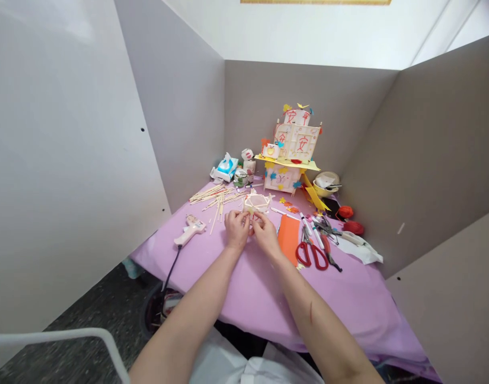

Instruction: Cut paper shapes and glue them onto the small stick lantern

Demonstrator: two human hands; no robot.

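My left hand (237, 228) and my right hand (265, 232) meet at the near side of a small pale stick frame (257, 202) on the purple cloth. The fingers of both are bent and pinched together around a small yellowish piece at the frame's near edge; its shape is too small to make out. Behind stands a tall paper-and-stick tower (296, 144) with red characters and coloured cut-outs. Thin wooden sticks (218, 200) lie loose to the left of the frame. An orange paper strip (289, 238) lies right of my right hand.
A pink glue gun (191, 230) with a dark cord lies at the left. Red-handled scissors (311, 255), markers (318, 236) and pliers lie at the right, near red yarn (353, 228). Wipes (227, 166), jars and a bowl (326, 184) stand behind. Grey panels (304, 85) enclose the table.
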